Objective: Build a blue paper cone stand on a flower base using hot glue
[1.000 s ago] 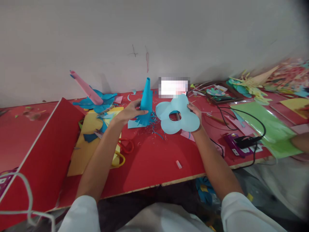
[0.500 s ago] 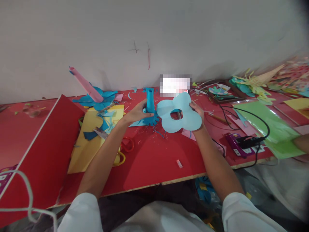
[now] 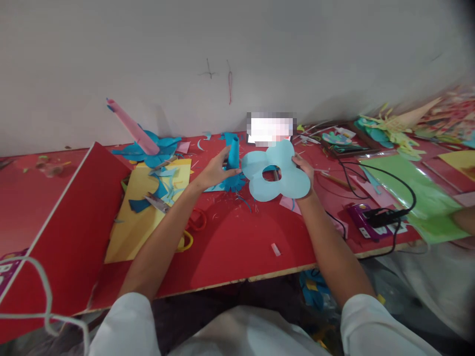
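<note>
My left hand (image 3: pixel 218 170) is wrapped round an upright blue paper tube (image 3: pixel 233 155) with a fringed base (image 3: pixel 234 183), thumb in front and fingers behind it. To its right, my right hand (image 3: pixel 305 170) pinches the right edge of a light blue flower-shaped paper (image 3: pixel 291 173). That paper has an oval hole in its middle and faces me. Its left petal is close beside the tube; whether they touch I cannot tell.
Scissors with red (image 3: pixel 197 220) and yellow handles lie near yellow paper (image 3: pixel 137 232) on the red table (image 3: pixel 237 257). A pink tube (image 3: pixel 133 128) leans at back left. A purple power strip (image 3: pixel 365 222) with cables, green sheets (image 3: pixel 404 193) and another person's arm (image 3: pixel 465 220) are right.
The blue tube in my left hand has shifted slightly right and now leans a little. My right hand and the flower-shaped paper have hardly moved.
</note>
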The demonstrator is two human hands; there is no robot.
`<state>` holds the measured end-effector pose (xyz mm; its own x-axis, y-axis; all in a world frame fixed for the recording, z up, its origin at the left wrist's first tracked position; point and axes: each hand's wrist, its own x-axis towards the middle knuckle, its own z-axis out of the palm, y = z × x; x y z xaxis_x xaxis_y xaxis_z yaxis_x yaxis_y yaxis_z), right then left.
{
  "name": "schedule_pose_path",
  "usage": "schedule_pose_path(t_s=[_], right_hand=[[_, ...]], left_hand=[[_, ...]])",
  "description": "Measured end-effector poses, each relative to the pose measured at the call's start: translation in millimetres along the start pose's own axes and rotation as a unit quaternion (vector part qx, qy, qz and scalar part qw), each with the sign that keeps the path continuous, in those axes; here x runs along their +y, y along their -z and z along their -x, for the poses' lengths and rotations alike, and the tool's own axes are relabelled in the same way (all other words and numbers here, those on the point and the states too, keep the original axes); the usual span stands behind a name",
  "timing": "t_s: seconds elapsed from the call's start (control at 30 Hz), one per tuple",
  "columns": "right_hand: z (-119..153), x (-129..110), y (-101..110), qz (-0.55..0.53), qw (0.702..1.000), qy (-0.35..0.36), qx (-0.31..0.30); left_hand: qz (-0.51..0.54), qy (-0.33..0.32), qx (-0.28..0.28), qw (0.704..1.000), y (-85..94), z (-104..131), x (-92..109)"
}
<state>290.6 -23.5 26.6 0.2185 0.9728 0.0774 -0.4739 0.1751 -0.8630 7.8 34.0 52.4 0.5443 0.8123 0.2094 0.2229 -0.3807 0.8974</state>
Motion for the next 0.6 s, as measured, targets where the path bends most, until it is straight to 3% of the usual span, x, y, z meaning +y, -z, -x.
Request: schedule_pose_path(t_s=[0.23,0.4,0.5,0.6], right_hand=[[-1,2,5,0.006,1.0,-0.002,-0.028],[-2,4,6,-0.019,1.0,-0.013,-0.022],[-3,4,6,-0.015,1.0,-0.009,-0.016],[-5,5,8,-0.007,1.0,-0.013,-0.013]], left_hand=[[0.029,-0.023,0.015,0.999,0.5,0,3],[-0.018,-0.044,0.058,0.997,5.7,-2,20],[-0.072,-0.074,0.175,0.979,6.7,5,36],[-0.098,-0.141,0.379,0.909,0.2,18,54]])
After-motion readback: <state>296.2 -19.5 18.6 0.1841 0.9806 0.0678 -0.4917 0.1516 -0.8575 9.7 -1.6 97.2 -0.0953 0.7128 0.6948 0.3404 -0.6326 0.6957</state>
